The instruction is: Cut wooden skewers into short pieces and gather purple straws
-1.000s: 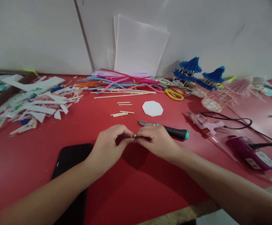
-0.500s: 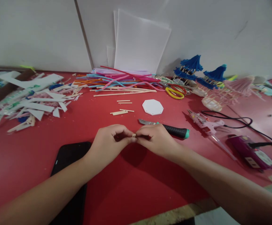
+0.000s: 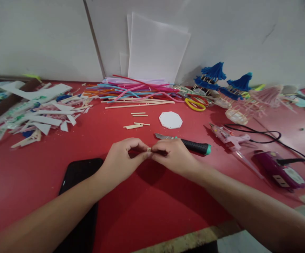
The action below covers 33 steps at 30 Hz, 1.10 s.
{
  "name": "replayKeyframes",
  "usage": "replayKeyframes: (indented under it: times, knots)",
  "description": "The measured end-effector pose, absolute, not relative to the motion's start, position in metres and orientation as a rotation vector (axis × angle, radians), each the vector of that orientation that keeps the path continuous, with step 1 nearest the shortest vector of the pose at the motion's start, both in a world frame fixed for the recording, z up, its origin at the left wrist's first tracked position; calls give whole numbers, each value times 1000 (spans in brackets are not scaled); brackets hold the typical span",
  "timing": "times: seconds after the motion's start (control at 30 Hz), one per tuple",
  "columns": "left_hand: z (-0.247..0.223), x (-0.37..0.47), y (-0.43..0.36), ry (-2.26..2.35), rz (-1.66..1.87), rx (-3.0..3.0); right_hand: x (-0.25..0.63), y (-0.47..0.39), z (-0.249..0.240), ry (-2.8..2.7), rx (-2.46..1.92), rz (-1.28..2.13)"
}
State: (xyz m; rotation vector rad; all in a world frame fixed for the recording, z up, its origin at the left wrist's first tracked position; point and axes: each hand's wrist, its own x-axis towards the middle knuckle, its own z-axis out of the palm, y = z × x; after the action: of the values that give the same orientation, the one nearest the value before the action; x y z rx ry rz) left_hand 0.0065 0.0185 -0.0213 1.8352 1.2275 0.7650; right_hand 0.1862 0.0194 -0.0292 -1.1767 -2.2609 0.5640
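Observation:
My left hand (image 3: 123, 154) and my right hand (image 3: 174, 156) meet at the middle of the red table, fingertips pinched on a tiny bundle of pale wooden sticks (image 3: 149, 149). Only the bundle's end shows between the fingers. Just behind my right hand lies a utility knife (image 3: 197, 147) with a black and green handle, its blade pointing left. Farther back are a white octagonal plate (image 3: 170, 120) with small holes near its corners and several short cut sticks (image 3: 135, 126).
A black phone (image 3: 80, 196) lies under my left forearm. Right: pink glue gun (image 3: 231, 138), purple power block (image 3: 282, 170), cables. Back: colourful pipe cleaners (image 3: 139, 89), yellow scissors (image 3: 195, 105), blue-roofed models (image 3: 212, 77). Left: white scraps (image 3: 44, 119). Paper sheets (image 3: 157, 49) lean on the wall.
The small bundle has turned slightly between my fingertips, and its end shows a little more upright. Both hands stay together in nearly the same place.

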Motion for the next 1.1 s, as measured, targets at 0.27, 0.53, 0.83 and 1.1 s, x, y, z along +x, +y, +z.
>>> replayKeyframes:
  times: [0.27, 0.53, 0.83, 1.1]
  knots:
    - [-22, 7, 19, 1238, 752, 1861, 185, 20, -33, -2228, -1199, 585]
    - [-25, 7, 21, 1211, 733, 1793, 186, 16, -27, -2205, -1177, 666]
    - [-28, 7, 14, 1410, 608, 2033, 194, 19, -23, -1995, -1299, 901]
    - [-22, 12, 17, 1096, 741, 1577, 187, 13, -27, -2147, -1205, 687]
